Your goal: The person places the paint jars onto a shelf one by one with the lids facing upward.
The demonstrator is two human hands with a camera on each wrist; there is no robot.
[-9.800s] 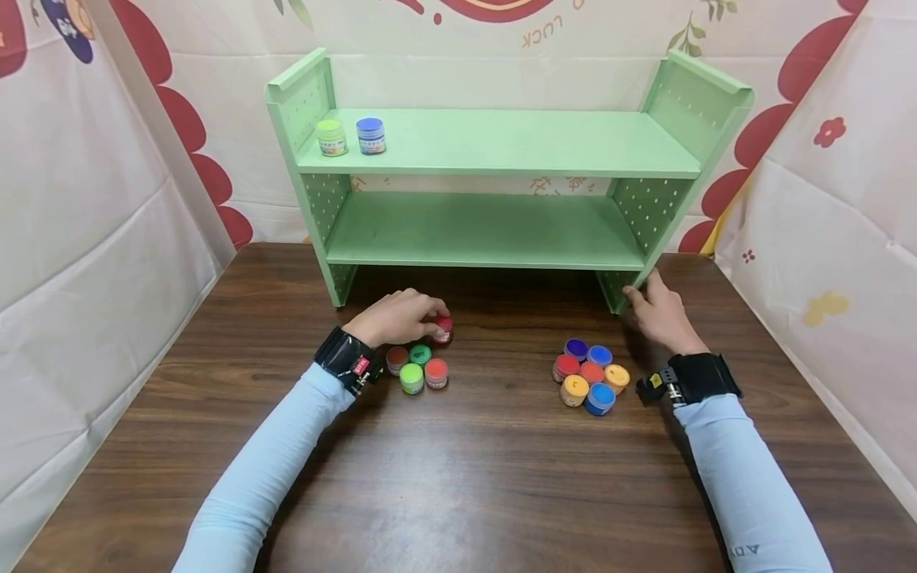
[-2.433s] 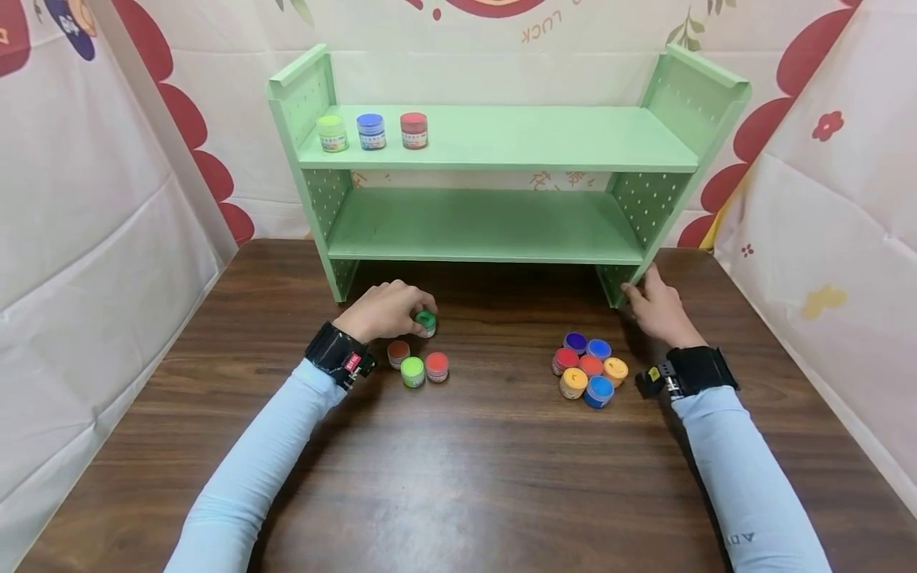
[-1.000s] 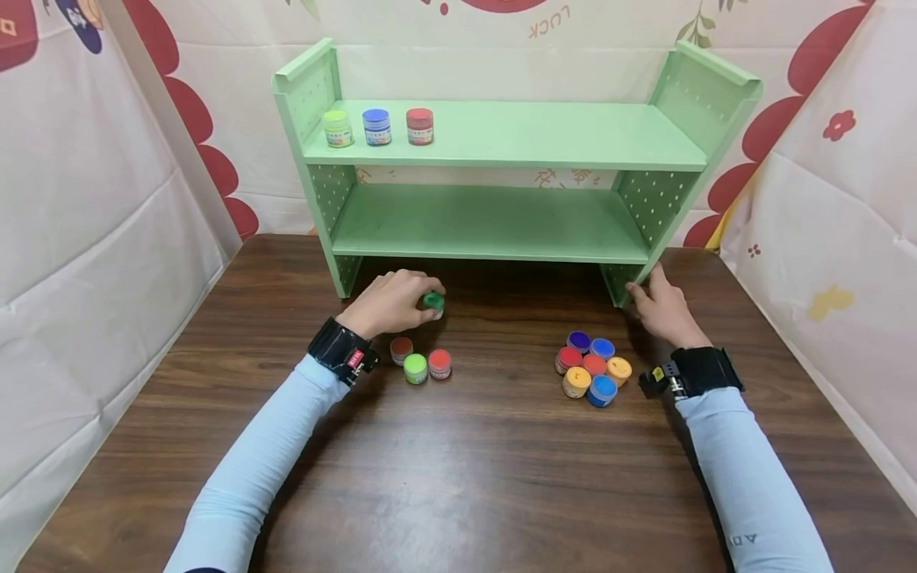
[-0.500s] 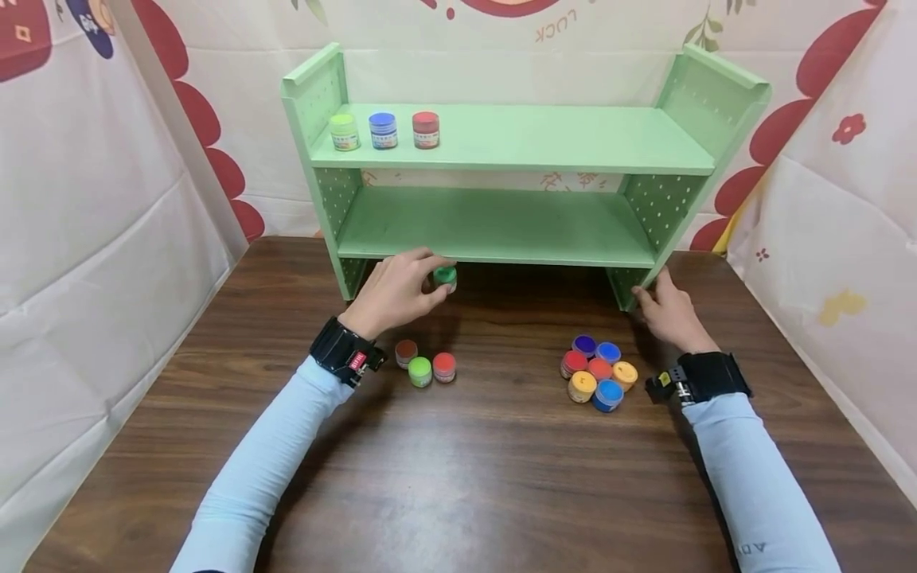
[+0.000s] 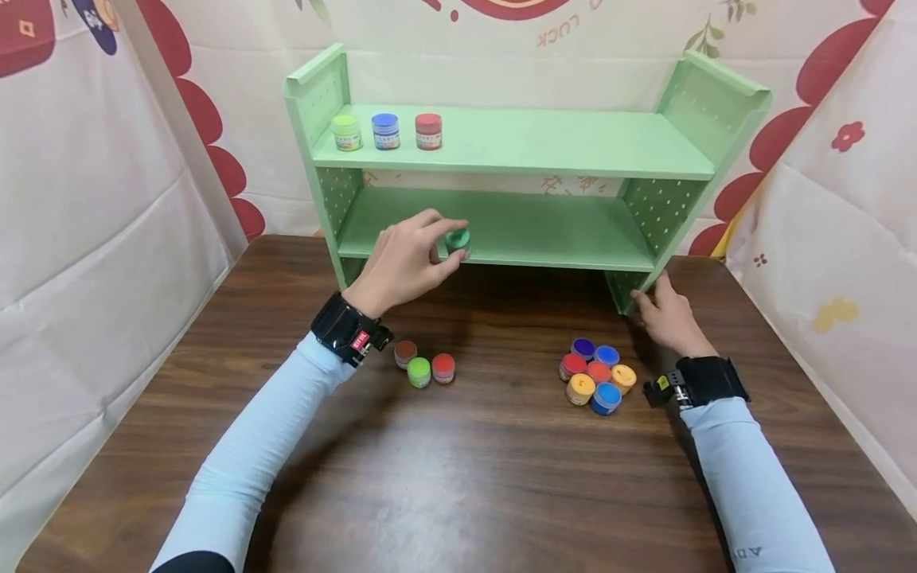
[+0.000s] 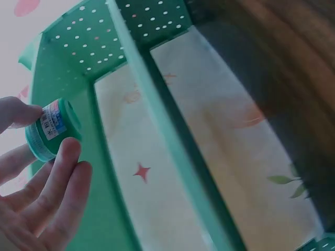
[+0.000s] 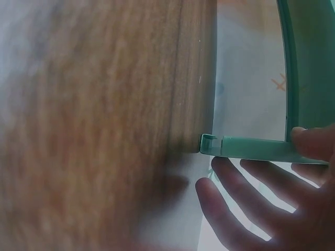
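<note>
My left hand (image 5: 404,263) pinches a small green paint jar (image 5: 457,241) between thumb and fingers, in front of the lower board of the light green shelf (image 5: 544,142). In the left wrist view the jar (image 6: 51,128) is tilted, its label visible. At the shelf's right leg, my right hand (image 5: 669,320) grips the side panel; in the right wrist view the thumb lies on one side of the panel (image 7: 256,148) and the fingers on the other. On the top board stand a light green jar (image 5: 347,133), a blue jar (image 5: 385,131) and a red jar (image 5: 428,131).
Below my left hand, a brown jar (image 5: 405,354), a bright green jar (image 5: 419,372) and a red-lidded jar (image 5: 443,368) sit together on the wooden table (image 5: 458,461). A cluster of several jars (image 5: 598,372) stands further right. Printed cloth (image 5: 501,76) hangs behind the shelf.
A red jar has come to stand on the top board. My left hand has taken the green jar from the left group and raised it toward the shelf. The right hand stays at the leg.
</note>
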